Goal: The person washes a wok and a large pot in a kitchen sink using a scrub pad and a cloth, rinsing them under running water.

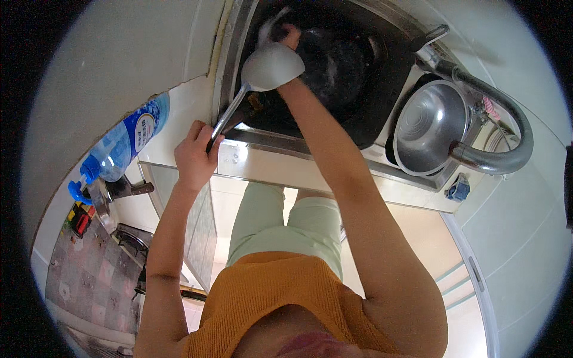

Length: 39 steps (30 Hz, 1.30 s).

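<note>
My left hand [194, 154] is closed around the handle of a metal ladle [273, 67], just over the sink's near rim. The ladle's bowl is raised above the dark sink basin [385, 112], with its rounded side towards me. Beyond the bowl, my right hand [292, 36] is partly hidden and blurred; a pale, blurred item [268, 27] is at its fingers, and I cannot tell what it is or whether it is gripped. A dark round pan [333, 71] with a wet sheen lies in the basin beside my right forearm.
A metal pot [423, 127] stands at the right under the curved faucet [497, 168]. At the left are a blue-labelled plastic bottle [121, 143], a cleaver with a wooden handle [142, 189] and a stove burner [132, 239]. The sink's metal rim [273, 141] runs before me.
</note>
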{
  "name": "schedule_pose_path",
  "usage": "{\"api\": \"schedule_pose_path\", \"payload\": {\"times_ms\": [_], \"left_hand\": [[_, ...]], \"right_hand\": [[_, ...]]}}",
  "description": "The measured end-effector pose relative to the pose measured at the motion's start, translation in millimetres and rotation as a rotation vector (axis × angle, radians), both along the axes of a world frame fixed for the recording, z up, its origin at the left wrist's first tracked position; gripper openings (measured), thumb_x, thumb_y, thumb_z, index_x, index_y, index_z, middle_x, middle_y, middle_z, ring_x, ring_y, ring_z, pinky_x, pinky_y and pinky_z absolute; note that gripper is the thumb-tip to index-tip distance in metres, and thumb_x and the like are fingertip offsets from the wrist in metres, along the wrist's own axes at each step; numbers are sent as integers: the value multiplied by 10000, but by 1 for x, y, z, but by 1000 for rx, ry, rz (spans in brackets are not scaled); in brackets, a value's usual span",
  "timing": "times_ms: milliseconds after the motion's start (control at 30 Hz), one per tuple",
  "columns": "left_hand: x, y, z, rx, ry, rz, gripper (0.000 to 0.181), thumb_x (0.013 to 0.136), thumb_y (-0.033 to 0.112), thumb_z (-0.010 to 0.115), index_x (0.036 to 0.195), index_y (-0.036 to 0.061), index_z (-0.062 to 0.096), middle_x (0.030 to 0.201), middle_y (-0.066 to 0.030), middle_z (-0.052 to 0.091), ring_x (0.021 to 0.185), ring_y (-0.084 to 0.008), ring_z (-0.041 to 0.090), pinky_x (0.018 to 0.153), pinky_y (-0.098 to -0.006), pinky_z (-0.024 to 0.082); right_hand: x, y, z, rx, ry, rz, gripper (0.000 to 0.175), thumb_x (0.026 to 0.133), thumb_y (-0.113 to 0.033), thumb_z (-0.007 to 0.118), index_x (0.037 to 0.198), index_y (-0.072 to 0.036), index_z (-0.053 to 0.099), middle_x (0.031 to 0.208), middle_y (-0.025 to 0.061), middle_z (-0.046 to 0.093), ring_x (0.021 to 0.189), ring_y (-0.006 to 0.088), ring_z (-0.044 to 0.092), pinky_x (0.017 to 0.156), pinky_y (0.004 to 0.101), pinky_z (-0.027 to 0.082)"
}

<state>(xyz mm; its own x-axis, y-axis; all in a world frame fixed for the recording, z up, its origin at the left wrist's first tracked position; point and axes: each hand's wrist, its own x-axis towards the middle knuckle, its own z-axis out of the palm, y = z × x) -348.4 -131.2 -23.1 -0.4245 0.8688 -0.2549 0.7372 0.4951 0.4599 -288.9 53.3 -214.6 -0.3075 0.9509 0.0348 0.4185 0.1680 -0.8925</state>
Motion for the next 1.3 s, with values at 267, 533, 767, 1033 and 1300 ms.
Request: {"api": "schedule_pose_path", "payload": {"times_ms": [267, 533, 767, 1033, 1300], "left_hand": [[3, -13, 2, -25, 53, 23, 153, 803, 178, 610, 800, 74, 497, 833, -67, 526, 639, -314, 559, 530, -401, 438], [5, 6, 1, -25, 92, -54, 153, 799, 170, 607, 798, 68, 493, 829, -86, 517, 637, -327, 549, 532, -415, 434], [4, -4, 0, -112, 86, -22, 165, 805, 182, 601, 819, 60, 491, 865, -99, 517, 661, -341, 551, 543, -425, 439], [5, 4, -2, -144, 178, -158, 201, 827, 198, 569, 883, 37, 462, 944, -140, 513, 721, -365, 558, 585, -444, 464], [3, 45, 64, -421, -33, -207, 240, 859, 206, 531, 938, 25, 395, 844, -218, 567, 778, -424, 553, 644, -496, 432]], "right_hand": [[141, 4, 53, -407, -759, 1007, 415, 837, -194, 539, 1246, -156, 476, 1239, 185, 444, 1124, 328, 475, 937, 414, 402], [45, 73, -21, 136, -799, 273, 510, 786, -116, 591, 1260, -112, 402, 1321, 235, 322, 808, 328, 617, 624, 433, 541], [128, 56, 1, 76, -899, 506, 500, 801, -104, 538, 1280, -79, 396, 1301, 242, 367, 835, 330, 626, 614, 395, 550], [68, -5, -4, 32, -162, 611, 329, 751, -76, 580, 1072, -47, 511, 1156, 176, 480, 1033, 357, 517, 833, 423, 466], [177, 40, 71, -362, -510, 712, 465, 732, -131, 639, 1169, -60, 494, 1144, 189, 494, 1063, 354, 492, 872, 419, 430]]}}
